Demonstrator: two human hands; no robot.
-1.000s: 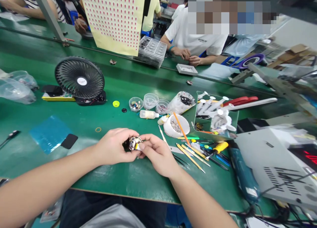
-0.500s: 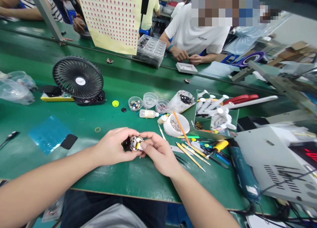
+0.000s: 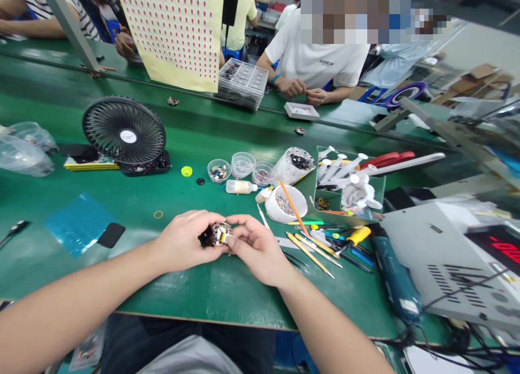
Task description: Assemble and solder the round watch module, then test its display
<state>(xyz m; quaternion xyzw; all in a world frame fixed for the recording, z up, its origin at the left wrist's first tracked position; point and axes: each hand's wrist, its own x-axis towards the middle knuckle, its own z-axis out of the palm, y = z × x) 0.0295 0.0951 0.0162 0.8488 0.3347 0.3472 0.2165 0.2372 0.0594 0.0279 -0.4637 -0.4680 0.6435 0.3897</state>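
A small round electronic assembly (image 3: 221,233) with a metallic rim, bare parts and a yellow piece on its face sits between my hands above the green bench. My left hand (image 3: 184,239) is closed around its left side, with something dark beside it under the fingers. From the right, my right hand (image 3: 255,249) pinches at a small pale tab on the face, thumb in front and fingers behind. Whether that tab is part of the assembly cannot be seen. The assembly's underside is hidden.
To the right lie tweezers and pens (image 3: 311,255), a rotary tool (image 3: 396,279) and a grey box (image 3: 450,271) with a red display. Ahead stand small clear cups (image 3: 242,166), a white bowl (image 3: 298,207) and a tool bin (image 3: 349,214). A black fan (image 3: 125,130) stands left. A co-worker (image 3: 320,65) sits opposite.
The camera view has shifted slightly, so the bench things appear a little further left. Both hands stay on the round assembly, which looks slightly turned.
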